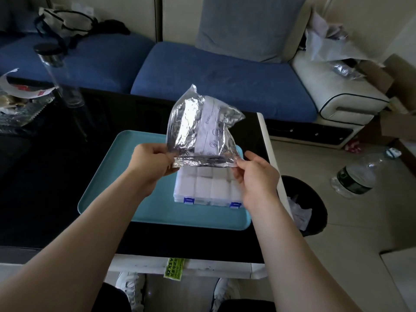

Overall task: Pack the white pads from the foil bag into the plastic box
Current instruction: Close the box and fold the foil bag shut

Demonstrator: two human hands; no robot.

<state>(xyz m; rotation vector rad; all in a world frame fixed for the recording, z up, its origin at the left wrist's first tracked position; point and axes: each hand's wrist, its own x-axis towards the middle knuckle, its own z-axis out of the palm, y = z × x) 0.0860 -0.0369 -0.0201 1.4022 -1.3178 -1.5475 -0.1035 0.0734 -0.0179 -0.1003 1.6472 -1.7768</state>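
Observation:
A crinkled silver foil bag [198, 129] with a white label is held in the air above the tray, its lower edge towards me. My left hand [151, 162] pinches the left end of that edge and my right hand [256, 174] pinches the right end. Directly below sits the clear plastic box [208, 190] with two blue clasps on its near side. White pads [202, 186] fill its compartments in rows. The bag hides the far part of the box.
The box sits on a teal tray [108, 188] on a black table [56, 176]. A tall clear jar [59, 75] stands at the table's far left beside wrappers. A black bin [315, 206] and a water bottle [358, 176] are on the floor to the right. A blue sofa [213, 73] lies beyond.

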